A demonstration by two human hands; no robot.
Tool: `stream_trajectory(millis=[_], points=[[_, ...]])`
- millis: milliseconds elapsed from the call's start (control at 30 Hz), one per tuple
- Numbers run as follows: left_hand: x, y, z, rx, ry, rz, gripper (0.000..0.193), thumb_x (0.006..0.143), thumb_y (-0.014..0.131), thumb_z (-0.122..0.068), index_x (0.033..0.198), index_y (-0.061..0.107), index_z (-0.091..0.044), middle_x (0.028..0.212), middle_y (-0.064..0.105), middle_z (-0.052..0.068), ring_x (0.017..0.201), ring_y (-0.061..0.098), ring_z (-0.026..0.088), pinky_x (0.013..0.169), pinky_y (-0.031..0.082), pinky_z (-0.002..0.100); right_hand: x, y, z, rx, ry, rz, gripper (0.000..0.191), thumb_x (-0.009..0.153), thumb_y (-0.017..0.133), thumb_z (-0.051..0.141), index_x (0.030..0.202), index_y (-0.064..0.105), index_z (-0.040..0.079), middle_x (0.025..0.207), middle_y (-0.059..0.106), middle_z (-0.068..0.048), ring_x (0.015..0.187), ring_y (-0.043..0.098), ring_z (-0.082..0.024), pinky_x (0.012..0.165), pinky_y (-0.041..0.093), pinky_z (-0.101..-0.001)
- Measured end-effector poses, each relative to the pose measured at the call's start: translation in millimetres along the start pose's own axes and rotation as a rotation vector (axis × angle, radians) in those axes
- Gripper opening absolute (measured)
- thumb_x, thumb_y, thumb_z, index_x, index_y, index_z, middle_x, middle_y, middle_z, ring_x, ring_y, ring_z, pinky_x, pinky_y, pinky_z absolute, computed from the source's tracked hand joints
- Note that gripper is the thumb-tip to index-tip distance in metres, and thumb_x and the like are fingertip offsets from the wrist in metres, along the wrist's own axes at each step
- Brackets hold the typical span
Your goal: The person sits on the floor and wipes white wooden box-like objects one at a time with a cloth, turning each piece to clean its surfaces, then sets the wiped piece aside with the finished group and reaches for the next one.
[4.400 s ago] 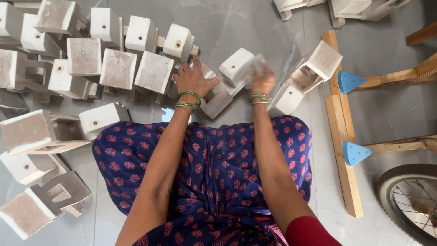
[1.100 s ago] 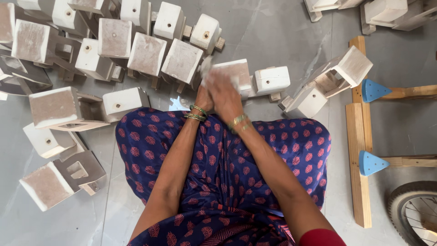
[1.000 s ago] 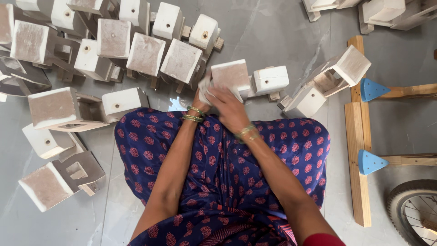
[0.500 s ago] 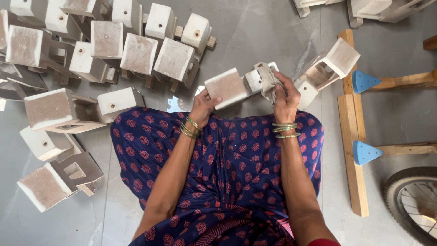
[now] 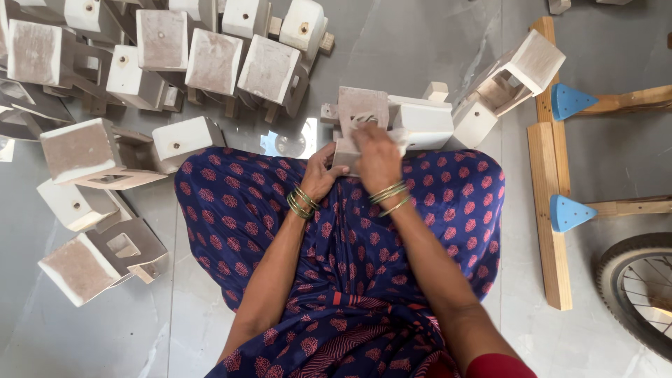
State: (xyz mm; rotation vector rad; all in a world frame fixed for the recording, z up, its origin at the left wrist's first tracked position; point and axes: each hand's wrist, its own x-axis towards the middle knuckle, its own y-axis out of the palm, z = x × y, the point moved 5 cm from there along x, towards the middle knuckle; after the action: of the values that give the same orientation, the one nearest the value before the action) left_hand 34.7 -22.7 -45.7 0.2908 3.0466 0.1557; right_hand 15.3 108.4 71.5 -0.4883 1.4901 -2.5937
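1. Compared with half a second ago, the right hand [image 5: 376, 155] has dropped from a raised position beside the white wooden block [image 5: 362, 119] to lie flat across its upper face; the block has turned more upright at the lap's edge.
2. Left hand [image 5: 323, 171]: fingers curled closed around the block's lower left edge; this grip braces the piece against the knees so that it cannot slide.
3. Right hand: palm and fingers pressed down on the block, apparently pinching a pale scrap of abrasive sheet or cloth; whether anything is truly gripped under the fingers cannot be told.
4. Block position: resting on the front of the patterned blue skirt [image 5: 350, 252], touching a second white block [image 5: 427, 122] to its right.
5. Surroundings: a heap of similar blocks [image 5: 210, 59] lies within reach on the grey floor [image 5: 406, 42], left and ahead; a wooden frame [image 5: 549, 210] with blue triangular corner pieces and a wheel [image 5: 633, 287] stand at right, well apart from the hands.
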Motion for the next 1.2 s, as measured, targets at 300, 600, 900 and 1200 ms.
stream_trajectory(millis=[300,600,900,1200], points=[[1.2,0.9,4.3,0.103,-0.016,-0.030,0.027,0.088,0.072,0.006,0.113,0.065,0.003,0.101,0.071,0.010,0.098,0.066,0.015,0.088,0.054,0.030,-41.3,-38.1,-11.9,0.191,-0.067,-0.242,0.049,0.082,0.057,-0.020,0.119,0.074,0.007,0.132,0.069,-0.013,0.123,0.068,-0.026,0.103,0.061,-0.0340],[5.0,0.6,10.8,0.020,0.009,-0.020,0.055,0.081,0.070,0.009,0.134,0.061,0.000,0.118,0.073,0.012,0.110,0.070,0.019,0.097,0.056,0.032,-12.0,-31.6,-4.6,0.384,-0.153,-0.088,0.054,0.071,0.050,-0.023,0.110,0.075,0.004,0.116,0.075,-0.013,0.106,0.076,-0.027,0.088,0.065,-0.0364],[8.5,-2.8,11.9,0.035,-0.095,-0.074,0.065,0.076,0.076,0.010,0.137,0.059,-0.002,0.116,0.074,0.012,0.106,0.072,0.020,0.096,0.058,0.031,108.9,20.8,-78.5,0.205,-0.034,0.012,0.045,0.080,0.052,-0.017,0.112,0.074,0.005,0.103,0.076,-0.017,0.093,0.074,-0.029,0.086,0.060,-0.0382],[5.4,2.1,15.6,0.016,-0.063,-0.060,0.058,0.075,0.075,0.012,0.130,0.062,0.001,0.114,0.075,0.012,0.105,0.072,0.018,0.095,0.058,0.031,104.1,72.0,-78.9,0.143,-0.297,0.318,0.044,0.075,0.063,-0.008,0.112,0.076,0.011,0.114,0.074,-0.014,0.107,0.071,-0.032,0.096,0.055,-0.0418]])
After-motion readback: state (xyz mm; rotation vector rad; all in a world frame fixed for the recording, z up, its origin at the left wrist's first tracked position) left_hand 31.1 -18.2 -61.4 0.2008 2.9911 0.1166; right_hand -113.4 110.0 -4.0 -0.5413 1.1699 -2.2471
